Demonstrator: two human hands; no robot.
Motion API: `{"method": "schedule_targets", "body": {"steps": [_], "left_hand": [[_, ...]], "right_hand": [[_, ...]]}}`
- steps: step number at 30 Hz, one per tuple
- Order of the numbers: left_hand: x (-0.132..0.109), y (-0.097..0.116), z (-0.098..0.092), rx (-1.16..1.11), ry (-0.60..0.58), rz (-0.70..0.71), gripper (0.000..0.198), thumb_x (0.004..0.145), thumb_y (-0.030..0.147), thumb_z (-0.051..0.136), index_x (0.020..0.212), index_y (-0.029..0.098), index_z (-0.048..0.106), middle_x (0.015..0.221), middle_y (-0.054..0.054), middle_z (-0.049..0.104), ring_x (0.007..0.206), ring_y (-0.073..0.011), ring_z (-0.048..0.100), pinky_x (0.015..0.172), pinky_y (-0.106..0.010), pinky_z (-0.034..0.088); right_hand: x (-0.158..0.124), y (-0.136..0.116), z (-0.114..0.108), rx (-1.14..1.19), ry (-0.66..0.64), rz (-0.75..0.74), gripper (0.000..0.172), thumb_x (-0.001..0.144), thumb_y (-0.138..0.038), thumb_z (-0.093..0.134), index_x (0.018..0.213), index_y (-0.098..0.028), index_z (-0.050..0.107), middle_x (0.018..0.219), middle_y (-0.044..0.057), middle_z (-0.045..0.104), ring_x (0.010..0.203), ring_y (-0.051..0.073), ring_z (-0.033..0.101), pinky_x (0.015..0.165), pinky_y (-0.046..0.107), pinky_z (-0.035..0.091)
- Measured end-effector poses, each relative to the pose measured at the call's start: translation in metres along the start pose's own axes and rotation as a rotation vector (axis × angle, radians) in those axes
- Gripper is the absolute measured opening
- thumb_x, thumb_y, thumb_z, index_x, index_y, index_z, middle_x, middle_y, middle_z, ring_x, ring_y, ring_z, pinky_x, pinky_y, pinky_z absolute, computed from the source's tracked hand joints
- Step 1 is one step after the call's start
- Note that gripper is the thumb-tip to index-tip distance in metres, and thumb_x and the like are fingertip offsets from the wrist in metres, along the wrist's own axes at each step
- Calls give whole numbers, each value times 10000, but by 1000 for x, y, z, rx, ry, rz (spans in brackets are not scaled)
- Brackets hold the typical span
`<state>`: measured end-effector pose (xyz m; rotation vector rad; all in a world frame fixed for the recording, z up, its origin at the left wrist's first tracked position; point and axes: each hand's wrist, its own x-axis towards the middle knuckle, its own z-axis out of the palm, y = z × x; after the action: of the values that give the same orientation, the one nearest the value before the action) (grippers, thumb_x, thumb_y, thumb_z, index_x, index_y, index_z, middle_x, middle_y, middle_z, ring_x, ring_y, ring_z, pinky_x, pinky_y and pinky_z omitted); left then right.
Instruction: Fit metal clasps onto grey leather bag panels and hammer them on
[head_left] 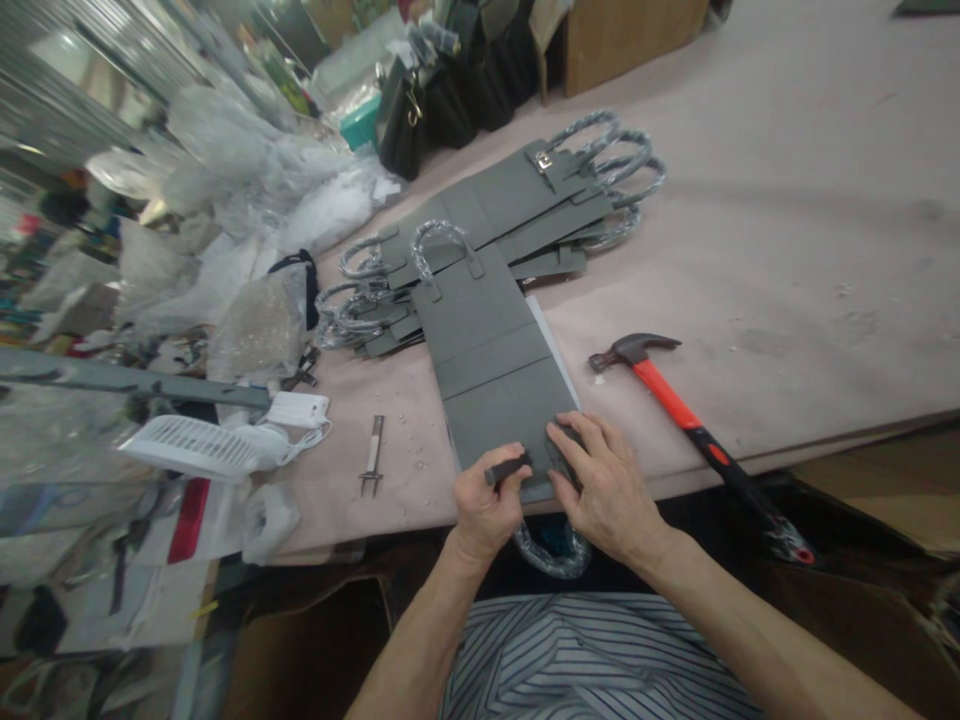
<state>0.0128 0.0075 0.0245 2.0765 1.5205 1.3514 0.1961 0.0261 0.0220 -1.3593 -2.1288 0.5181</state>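
A flat grey bag panel (491, 345) lies lengthwise on the table, with one plastic-wrapped handle (442, 232) at its far end and another wrapped handle (551, 560) hanging over the near edge. My left hand (484, 510) is closed around a short dark metal punch (506, 468) above the panel's near part; its lower tip is hidden. My right hand (604, 485) rests at the near right corner, thumb and fingers bent around a dark grey tab (564, 455) on the panel. Right of it lies a claw hammer (697, 435) with a red and black handle, its grip past the table edge.
Behind is a stack of similar grey panels (480, 205) with wrapped handles. A two-pronged metal tool (373, 455) lies left, near a white plastic device (202, 445). Black bags (450, 95), a cardboard box (634, 40) and clear plastic wrapping (247, 190) stand farther off.
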Motion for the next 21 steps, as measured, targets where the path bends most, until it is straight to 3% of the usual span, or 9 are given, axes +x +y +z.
{"method": "schedule_targets", "body": {"steps": [9,14,21], "left_hand": [[10,4,3,64,-65,-64,97,931,189,588,974,175,674,910,-75,777,855,-182,767,804,-277,636],[-1,1,5,79,-12,26,106,941,194,585,981,167,679,941,-97,779,900,-199,769,851,-322,642],[-6,5,8,180,64,39,110,940,172,593,998,157,685,942,-97,781,894,-196,772,844,-318,645]], "right_hand": [[1,-2,0,-20,-16,10,463,894,-222,566,1349,-137,588,1413,176,526,1344,365,405,1075,570,436],[-1,0,1,-8,-2,-5,495,886,-210,571,1379,-168,575,1428,166,521,1350,360,413,1066,572,447],[-2,0,1,-18,-7,7,473,892,-218,584,1359,-143,587,1438,161,513,1345,353,408,1094,542,427]]}}
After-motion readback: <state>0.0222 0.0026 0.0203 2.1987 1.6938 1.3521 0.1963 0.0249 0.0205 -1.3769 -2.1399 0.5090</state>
